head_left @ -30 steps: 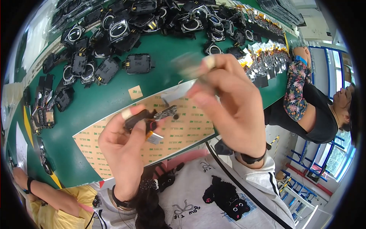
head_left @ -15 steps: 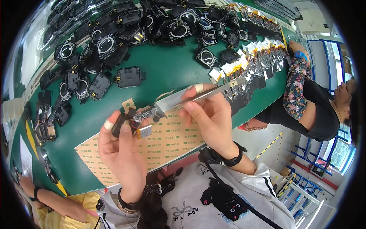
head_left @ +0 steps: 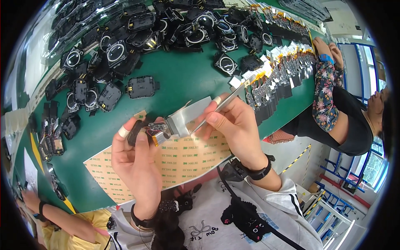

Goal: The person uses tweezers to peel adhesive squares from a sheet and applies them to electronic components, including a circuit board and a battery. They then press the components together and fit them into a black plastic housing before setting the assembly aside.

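Small wired assembly and tweezers held over the tan sheet

The tan sheet [head_left: 187, 164] of green-printed adhesive backing lies on the green table [head_left: 179, 71]. Over its far left part, the left hand [head_left: 135, 156] pinches a black part [head_left: 134, 133] between thumb and fingers. From that part, a circuit strip [head_left: 159, 127] and a small silver pouch cell [head_left: 158, 139] project over the sheet, with a grey film [head_left: 180, 123] at the strip's right end.

Over the sheet's far right part, the right hand [head_left: 233, 129] has thumb and fingers clamped on metal tweezers [head_left: 231, 98]. One end reaches beside the film; whether they touch, I cannot tell.

Beyond the sheet sits a heap of black housings [head_left: 116, 52]. Beyond its right end lies a row of wired assemblies [head_left: 287, 66], near a person in a flowered sleeve [head_left: 325, 91].
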`<move>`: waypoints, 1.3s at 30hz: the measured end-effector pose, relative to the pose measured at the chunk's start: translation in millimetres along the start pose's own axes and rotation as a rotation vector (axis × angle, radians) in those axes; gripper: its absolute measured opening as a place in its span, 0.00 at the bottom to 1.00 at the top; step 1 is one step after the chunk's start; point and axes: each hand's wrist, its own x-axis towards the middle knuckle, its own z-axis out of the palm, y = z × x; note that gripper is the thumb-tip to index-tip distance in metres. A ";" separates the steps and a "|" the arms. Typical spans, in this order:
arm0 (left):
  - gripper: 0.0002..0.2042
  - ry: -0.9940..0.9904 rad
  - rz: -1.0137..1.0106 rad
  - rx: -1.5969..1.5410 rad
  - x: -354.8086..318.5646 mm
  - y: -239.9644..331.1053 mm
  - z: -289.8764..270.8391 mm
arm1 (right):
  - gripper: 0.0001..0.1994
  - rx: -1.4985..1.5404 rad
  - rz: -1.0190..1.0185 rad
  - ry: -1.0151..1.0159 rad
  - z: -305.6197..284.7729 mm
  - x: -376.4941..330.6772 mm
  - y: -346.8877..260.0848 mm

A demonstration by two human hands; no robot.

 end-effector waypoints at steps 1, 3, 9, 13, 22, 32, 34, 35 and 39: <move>0.13 0.015 0.008 0.005 -0.3 0.1 2.5 | 0.03 0.009 0.004 -0.017 -1.7 -0.1 0.1; 0.13 0.029 0.018 0.009 -0.6 0.0 2.9 | 0.03 0.018 0.005 -0.035 -4.1 1.4 2.0; 0.12 0.040 0.133 0.108 -2.6 -5.4 3.1 | 0.04 0.161 -0.014 -0.058 -7.8 1.8 -1.7; 0.11 -0.122 0.112 0.272 -14.9 3.7 9.0 | 0.05 0.189 -0.146 -0.092 -4.6 -11.0 -9.0; 0.15 -0.260 0.131 0.387 -35.4 25.6 15.6 | 0.06 0.127 -0.271 -0.145 19.2 -18.2 -16.4; 0.18 -0.253 0.120 0.378 -37.8 28.2 16.4 | 0.06 0.067 -0.332 -0.120 28.3 -28.0 -9.4; 0.18 -0.254 0.119 0.322 -38.8 28.2 15.3 | 0.05 0.089 -0.361 -0.149 29.3 -28.8 -6.7; 0.18 -0.252 0.120 0.325 -39.6 28.8 15.1 | 0.05 0.093 -0.361 -0.151 29.6 -28.9 -6.7; 0.17 -0.219 0.054 0.249 -41.1 33.1 16.7 | 0.05 0.165 -0.358 -0.167 30.4 -26.7 -7.6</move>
